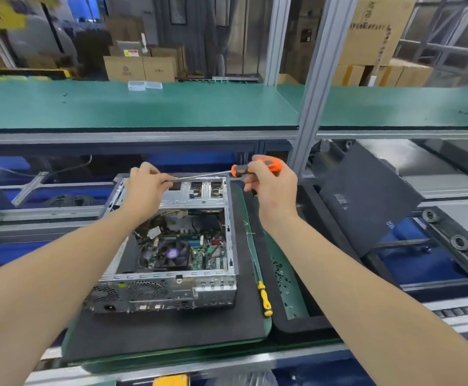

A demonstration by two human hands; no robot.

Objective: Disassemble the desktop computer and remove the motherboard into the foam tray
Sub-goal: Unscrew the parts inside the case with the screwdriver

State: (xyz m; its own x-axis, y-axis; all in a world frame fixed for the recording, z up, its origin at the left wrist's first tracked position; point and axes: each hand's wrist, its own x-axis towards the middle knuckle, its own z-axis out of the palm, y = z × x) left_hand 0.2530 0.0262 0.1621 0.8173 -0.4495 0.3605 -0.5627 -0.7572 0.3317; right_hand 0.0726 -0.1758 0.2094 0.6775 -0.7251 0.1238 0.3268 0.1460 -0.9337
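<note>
The motherboard sits inside the open desktop case, toward its rear wall, with a fan and cables over it. The case rests on a black foam mat. The right hand grips the orange screwdriver by its handle. The left hand pinches the shaft near the tip, above the case's far end. The likely risks are that the tip slips off a screw and gouges the board, or that a freed screw drops among the components. 1 yellow screwdriver lies just beside the case.
</note>
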